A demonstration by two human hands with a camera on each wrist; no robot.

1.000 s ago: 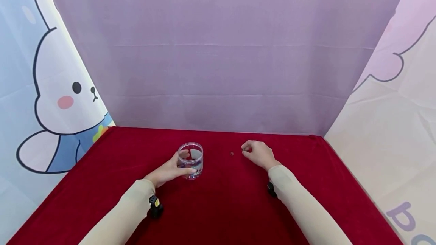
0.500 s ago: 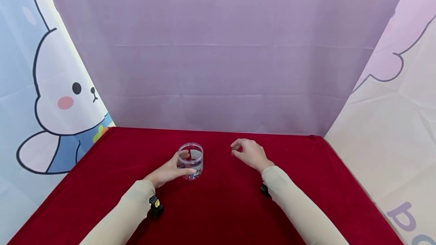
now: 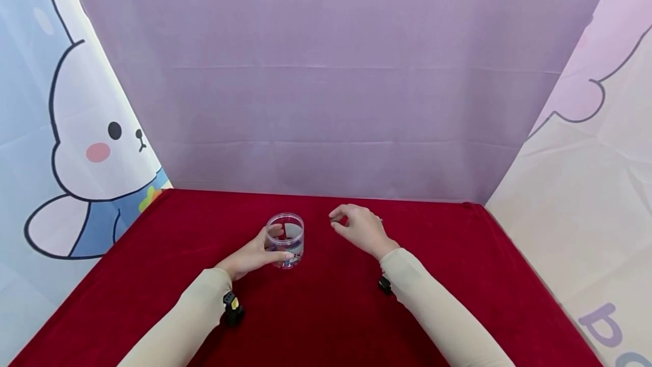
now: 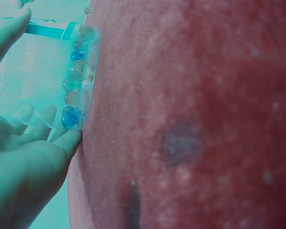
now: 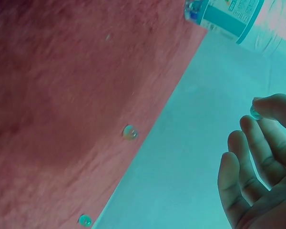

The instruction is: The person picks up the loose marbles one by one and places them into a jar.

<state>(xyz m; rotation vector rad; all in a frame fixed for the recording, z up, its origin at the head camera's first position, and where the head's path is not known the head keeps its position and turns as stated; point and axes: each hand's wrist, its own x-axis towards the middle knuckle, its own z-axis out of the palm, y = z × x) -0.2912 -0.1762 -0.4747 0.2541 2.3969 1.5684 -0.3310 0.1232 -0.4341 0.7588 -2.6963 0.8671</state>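
Note:
A clear plastic jar (image 3: 285, 251) with a printed label stands upright on the red cloth, its mouth uncovered. My left hand (image 3: 257, 254) holds it from the left, thumb in front and fingers behind. Several translucent beads (image 4: 79, 70), some blue, some greenish or orange, lie along the jar's bottom in the left wrist view. To the right of the jar, my right hand (image 3: 359, 228) is above the cloth. Its thumb and a fingertip pinch one small translucent bead (image 5: 255, 112), while the other fingers are spread and slightly bent.
Two loose beads, a clear one (image 5: 129, 132) and a greenish one (image 5: 85, 220), lie on the red cloth (image 3: 316, 310) in the right wrist view. A purple curtain (image 3: 326, 101) hangs behind the table, with printed cloth panels (image 3: 102, 106) at the sides.
My right hand has moved left toward the jar and slightly up, passing over a bead on the cloth. The left hand and jar have stayed in place.

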